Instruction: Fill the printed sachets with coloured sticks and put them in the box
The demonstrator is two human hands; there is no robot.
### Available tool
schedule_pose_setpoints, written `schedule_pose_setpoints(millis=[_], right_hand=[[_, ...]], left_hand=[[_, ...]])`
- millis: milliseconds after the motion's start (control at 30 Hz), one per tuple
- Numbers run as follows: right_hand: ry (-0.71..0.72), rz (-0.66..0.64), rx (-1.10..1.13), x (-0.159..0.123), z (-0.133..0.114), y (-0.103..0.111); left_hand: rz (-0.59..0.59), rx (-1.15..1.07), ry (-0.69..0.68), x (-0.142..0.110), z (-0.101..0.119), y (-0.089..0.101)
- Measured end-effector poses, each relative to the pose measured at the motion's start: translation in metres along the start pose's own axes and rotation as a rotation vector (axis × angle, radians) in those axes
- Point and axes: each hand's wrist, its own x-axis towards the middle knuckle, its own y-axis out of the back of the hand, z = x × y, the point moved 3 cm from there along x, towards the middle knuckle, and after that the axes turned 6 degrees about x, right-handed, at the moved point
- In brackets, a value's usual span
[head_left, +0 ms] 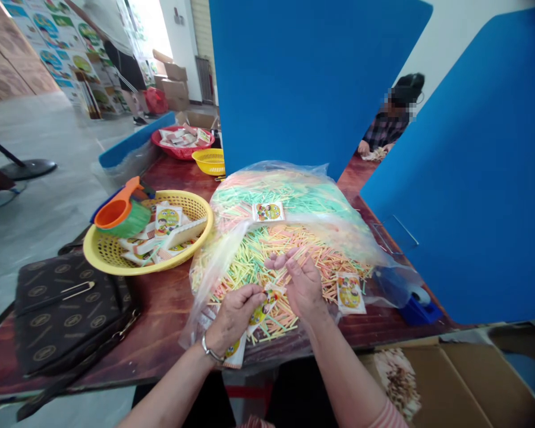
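My left hand (235, 315), with a bracelet at its wrist, pinches a small printed packet (263, 306) over the front of the pile. Beside it my right hand (305, 288) is curled, its thumb and fingers closed on a few thin pastel sticks. Beneath both hands lies a heap of pink, yellow and green sticks (245, 255) inside a large opened clear plastic bag (232, 246). One printed packet (351, 293) lies right of my right hand, another packet (268, 211) rests on the bag's upper film. Partly hidden under my left wrist is a further packet (236, 355).
A yellow basket (200, 238) holds several packets and scoops (116, 211). A brown handbag (66, 309) lies at left. Behind are a red basket (182, 153), a yellow one (210, 161) and blue partitions (294, 83). A tape dispenser (421, 306) sits right. Two people are farther off.
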Motion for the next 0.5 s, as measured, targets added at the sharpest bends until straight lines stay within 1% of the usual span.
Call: schedule_pose_setpoints(millis=[167,333,500], right_hand=[[-0.021,-0.022,-0.018,-0.0023,0.0035,0.0037],[-0.088,-0.050,-0.046,-0.0054,0.0048,0.0048],[-0.077,-0.018,0.065,-0.0054,-0.0002,0.0044]], left_hand=[[-0.043,-0.085,0.019,0.0013,-0.0070,-0.0026],[-0.034,-0.081,0.020,0.0014,-0.0053,0.0013],[-0.146,-0.084,0.016,0.0012,-0.0027,0.0029]])
